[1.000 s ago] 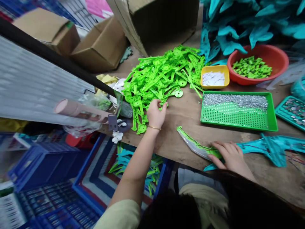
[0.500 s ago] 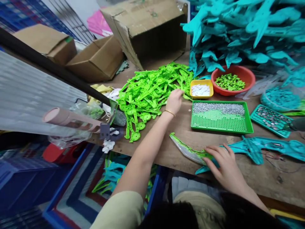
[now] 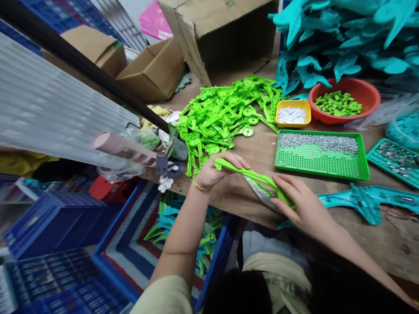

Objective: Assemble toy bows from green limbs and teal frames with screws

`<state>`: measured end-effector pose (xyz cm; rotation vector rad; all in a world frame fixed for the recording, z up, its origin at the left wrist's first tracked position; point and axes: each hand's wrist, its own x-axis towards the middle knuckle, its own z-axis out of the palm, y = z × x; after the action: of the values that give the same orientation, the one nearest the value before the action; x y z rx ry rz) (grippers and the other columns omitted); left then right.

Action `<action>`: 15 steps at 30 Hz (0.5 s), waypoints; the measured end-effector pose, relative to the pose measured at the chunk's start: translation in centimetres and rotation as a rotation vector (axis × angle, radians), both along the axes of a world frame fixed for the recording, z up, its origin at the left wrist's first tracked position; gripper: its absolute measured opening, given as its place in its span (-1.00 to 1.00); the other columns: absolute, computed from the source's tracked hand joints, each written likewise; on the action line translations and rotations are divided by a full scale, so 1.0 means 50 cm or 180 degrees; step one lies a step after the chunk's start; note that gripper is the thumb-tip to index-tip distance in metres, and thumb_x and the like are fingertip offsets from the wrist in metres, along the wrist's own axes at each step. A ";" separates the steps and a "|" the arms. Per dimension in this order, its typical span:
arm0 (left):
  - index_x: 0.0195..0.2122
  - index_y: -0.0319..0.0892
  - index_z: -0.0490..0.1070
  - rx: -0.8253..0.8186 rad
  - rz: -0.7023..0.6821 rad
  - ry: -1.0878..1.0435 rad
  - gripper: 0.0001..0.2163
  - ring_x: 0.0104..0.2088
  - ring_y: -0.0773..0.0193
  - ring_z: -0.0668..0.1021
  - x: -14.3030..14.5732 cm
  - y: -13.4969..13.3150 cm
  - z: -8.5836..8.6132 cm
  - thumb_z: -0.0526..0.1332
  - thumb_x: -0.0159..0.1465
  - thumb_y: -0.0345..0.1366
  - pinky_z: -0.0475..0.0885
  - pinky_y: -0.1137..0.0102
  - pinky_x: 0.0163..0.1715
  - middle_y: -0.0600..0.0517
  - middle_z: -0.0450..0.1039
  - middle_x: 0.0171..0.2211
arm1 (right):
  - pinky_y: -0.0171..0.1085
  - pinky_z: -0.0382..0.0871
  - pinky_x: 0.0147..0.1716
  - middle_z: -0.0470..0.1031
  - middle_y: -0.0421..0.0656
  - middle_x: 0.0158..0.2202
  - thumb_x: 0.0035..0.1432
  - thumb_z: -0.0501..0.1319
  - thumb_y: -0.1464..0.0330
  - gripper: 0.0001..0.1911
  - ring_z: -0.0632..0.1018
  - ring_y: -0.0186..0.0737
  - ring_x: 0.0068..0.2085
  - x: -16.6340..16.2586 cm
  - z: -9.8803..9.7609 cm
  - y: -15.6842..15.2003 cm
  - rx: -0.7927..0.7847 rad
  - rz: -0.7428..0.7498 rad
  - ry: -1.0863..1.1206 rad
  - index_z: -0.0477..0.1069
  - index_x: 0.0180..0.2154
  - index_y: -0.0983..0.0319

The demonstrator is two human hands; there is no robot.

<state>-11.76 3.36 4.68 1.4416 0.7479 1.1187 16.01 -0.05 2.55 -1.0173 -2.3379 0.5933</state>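
My left hand (image 3: 214, 170) is closed on one end of a long bright green plastic strip (image 3: 250, 175), lifted over the wooden table (image 3: 255, 152). The strip's other end lies under the fingers of my right hand (image 3: 299, 203), which also press on a clear-and-green blade-shaped piece (image 3: 260, 192) near the table's front edge. A heap of the same green plastic parts (image 3: 225, 113) lies just beyond my left hand. A teal shark-shaped shell (image 3: 366, 201) with wires lies to the right of my right hand.
A green tray of small metal screws (image 3: 322, 155), a yellow tub of white bits (image 3: 292, 114) and a red bowl of green pieces (image 3: 343, 100) stand at right. Cardboard boxes (image 3: 222, 35) stand behind, teal parts (image 3: 343, 39) are piled at back right. Blue crates (image 3: 59, 261) sit below on the floor.
My left hand drew back from the green heap toward me with a green strip in it. My right hand shifted slightly left and now meets the strip's other end.
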 end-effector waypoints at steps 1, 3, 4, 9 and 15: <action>-0.31 -0.19 0.55 -0.0043 0.0037 -0.0082 -0.85 -0.24 0.15 0.61 0.000 -0.003 -0.005 0.37 0.15 -0.24 0.54 0.27 -0.20 -0.11 0.58 -0.27 | -0.02 0.40 0.09 0.34 0.02 0.18 0.25 0.15 0.18 -0.41 0.41 -0.03 0.17 0.002 -0.007 -0.006 -0.0249 -0.0009 0.0105 0.13 0.26 0.16; -0.31 -0.19 0.54 -0.0122 0.0137 -0.0194 -0.86 -0.26 0.18 0.60 0.003 -0.005 -0.013 0.38 0.13 -0.27 0.54 0.28 -0.23 -0.10 0.57 -0.29 | -0.02 0.38 0.13 0.31 0.03 0.22 0.20 0.19 0.13 -0.32 0.39 -0.03 0.20 0.007 -0.018 -0.014 -0.0563 -0.0131 0.0336 0.08 0.28 0.16; -0.32 -0.18 0.54 -0.0147 0.0193 -0.0243 -0.85 -0.28 0.19 0.60 0.005 -0.005 -0.016 0.39 0.11 -0.27 0.54 0.30 -0.25 -0.09 0.57 -0.29 | -0.02 0.36 0.14 0.30 0.03 0.22 0.19 0.21 0.12 -0.30 0.37 -0.03 0.21 0.010 -0.021 -0.016 -0.0654 -0.0187 0.0431 0.08 0.27 0.17; -0.27 -0.15 0.48 -0.0220 0.0616 -0.0222 -0.77 -0.33 0.26 0.55 -0.023 0.051 0.005 0.40 0.10 -0.20 0.50 0.38 -0.37 0.00 0.54 -0.32 | 0.01 0.32 0.18 0.26 0.03 0.25 0.19 0.21 0.12 -0.30 0.34 -0.03 0.24 0.008 -0.015 -0.012 -0.0846 -0.0172 0.0576 0.07 0.28 0.14; -0.07 -0.13 0.34 0.0720 0.2969 0.2192 -0.70 -0.08 0.15 0.46 -0.117 0.255 0.077 0.31 0.19 -0.32 0.36 0.13 0.01 0.02 0.44 -0.21 | -0.04 0.40 0.10 0.27 0.00 0.22 0.25 0.16 0.18 -0.45 0.37 -0.08 0.20 0.011 -0.032 -0.013 -0.0910 -0.0340 0.0675 0.14 0.23 0.11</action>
<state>-17.61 16.14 8.55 1.7309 1.9690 1.4080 16.56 -0.68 0.93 -1.1351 -2.0387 0.9633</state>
